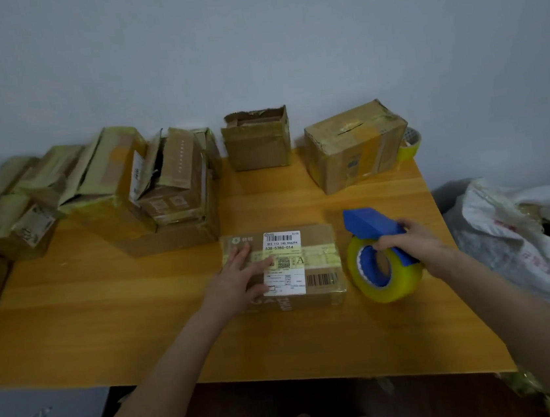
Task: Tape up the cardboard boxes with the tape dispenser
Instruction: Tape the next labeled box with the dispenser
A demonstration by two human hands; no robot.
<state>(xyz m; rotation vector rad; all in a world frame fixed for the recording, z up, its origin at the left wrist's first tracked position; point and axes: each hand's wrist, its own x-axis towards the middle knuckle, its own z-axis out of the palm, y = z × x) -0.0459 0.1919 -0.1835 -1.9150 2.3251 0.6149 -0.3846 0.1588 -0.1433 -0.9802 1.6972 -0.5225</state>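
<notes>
Steadying the small box [284,269] near the worktop's [109,330] front edge, the left hand [237,281] lies flat, fingers straight, seemingly to stop it sliding. Just beside it, the right hand [411,240] grips the blue tape dispenser [380,254], its yellow roll resting on the wood, apparently ready for another strip.

The tabletop [90,315] is lying open front-left. Farther back, piled boxes [148,195], an open box [258,148] and taped box [356,151] are blocking.

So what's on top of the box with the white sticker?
The left hand lies flat on the box, partly covering its white label. A strip of yellowish tape crosses the top. What the hand covers can't be seen.
</notes>
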